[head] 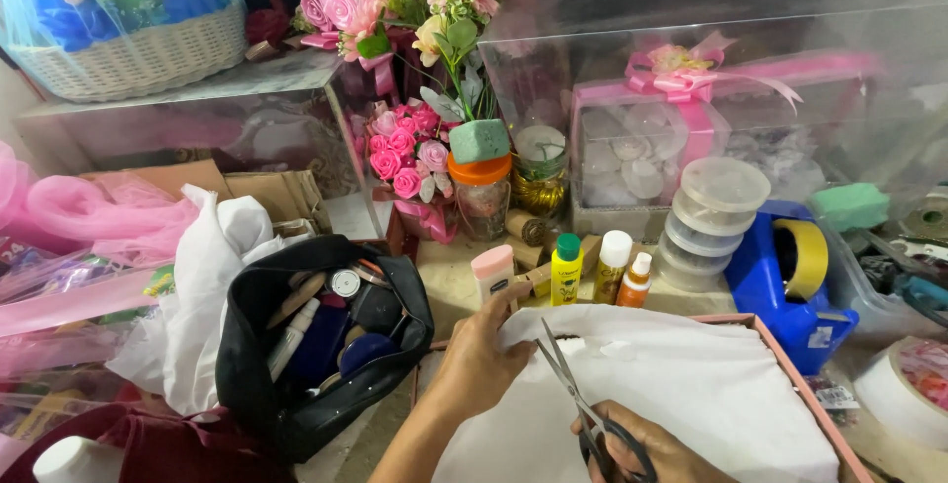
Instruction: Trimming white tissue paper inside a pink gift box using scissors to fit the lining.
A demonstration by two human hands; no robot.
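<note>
Here I am watching the left hand (481, 357) pressing flat, fingers spread, on the far edge of the white sheet of thin fabric (681, 394) that is lying over the shallow pink-rimmed box (802, 384) — pinning it taut, I judge, so it cannot slide. The right hand (647, 448) is closing through the loops of the dark-handled steel scissors (578, 394), blades parted above the sheet. The open black pouch of cosmetics (316, 345) is sitting just beside the left wrist on the table (449, 281).
</note>
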